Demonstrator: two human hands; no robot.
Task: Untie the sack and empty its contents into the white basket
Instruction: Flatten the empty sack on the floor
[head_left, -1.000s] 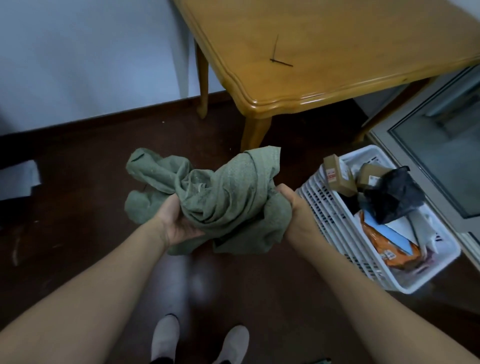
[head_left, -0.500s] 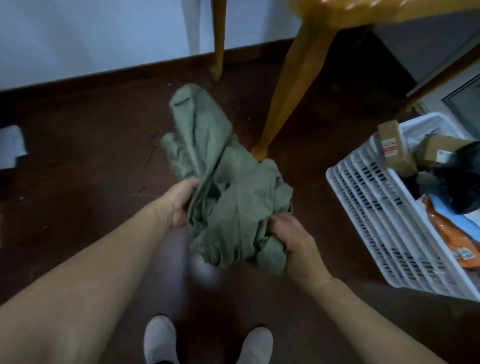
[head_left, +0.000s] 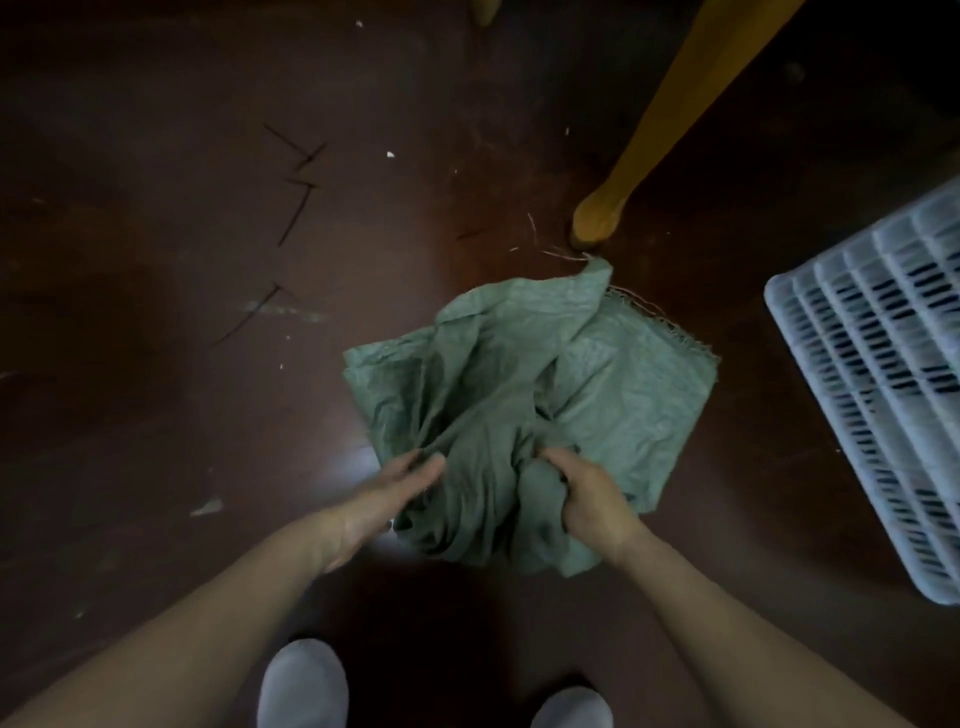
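Both hands (head_left: 592, 499) bunch the limp green sack (head_left: 524, 410) above floor (head_left: 156, 260).

white basket (head_left: 878, 374) cut off at right edge

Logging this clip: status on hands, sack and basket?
Right hand clenched on green sack; left hand open against it. Sack limp, crumpled, on floor. White basket apart, right. Nothing between.

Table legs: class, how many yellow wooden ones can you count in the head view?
2. One table leg slants down from the upper right, its foot on the floor just beyond the green sack. A second leg's tip shows at the top edge. Others may lie out of frame.
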